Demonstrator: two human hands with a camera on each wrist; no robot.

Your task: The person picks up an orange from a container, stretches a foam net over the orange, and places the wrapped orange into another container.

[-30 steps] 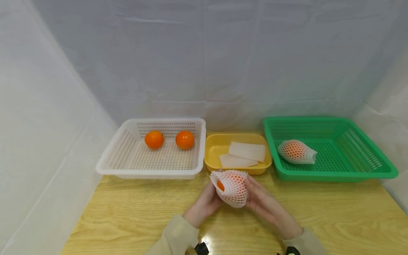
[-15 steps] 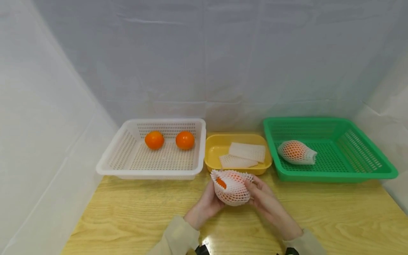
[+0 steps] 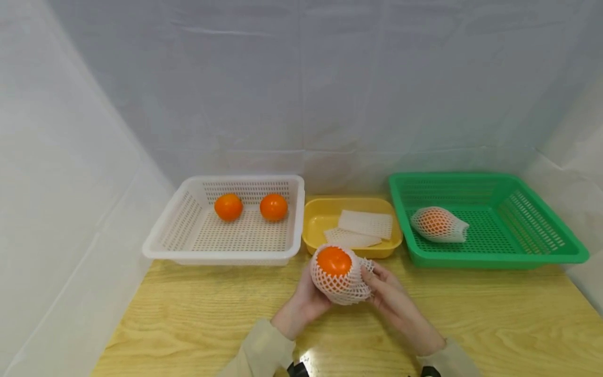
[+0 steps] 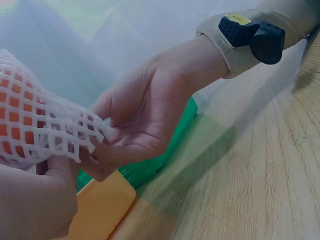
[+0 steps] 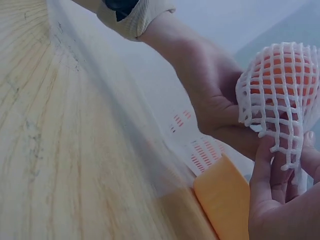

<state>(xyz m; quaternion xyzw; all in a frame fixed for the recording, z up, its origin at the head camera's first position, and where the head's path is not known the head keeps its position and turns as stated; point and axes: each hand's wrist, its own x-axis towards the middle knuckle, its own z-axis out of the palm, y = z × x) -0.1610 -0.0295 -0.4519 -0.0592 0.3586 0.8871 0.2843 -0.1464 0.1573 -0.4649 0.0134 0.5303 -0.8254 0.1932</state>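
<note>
An orange [image 3: 334, 260] sits inside a white foam net sleeve [image 3: 347, 293] in front of the yellow tray. Its bare glossy top shows through the net's wide opening. My left hand [image 3: 305, 302] holds the netted orange from the left and underneath. At the other side, my right hand [image 3: 395, 303] pinches the loose end of the net between thumb and fingers. The left wrist view shows that gathered net end [image 4: 75, 131] at the right fingertips. In the right wrist view the orange is covered by mesh, and the left fingers are partly hidden behind it.
A white basket [image 3: 221, 255] at the left holds two bare oranges [image 3: 228, 207]. The yellow tray [image 3: 314, 230] in the middle holds flat foam nets [image 3: 365, 224]. Inside the green basket [image 3: 499, 257] at the right lies one netted orange [image 3: 435, 224].
The netted orange has turned so its opening faces upward, baring much more of the fruit. My right hand has shifted from the fruit's side to pinching the net's end.
</note>
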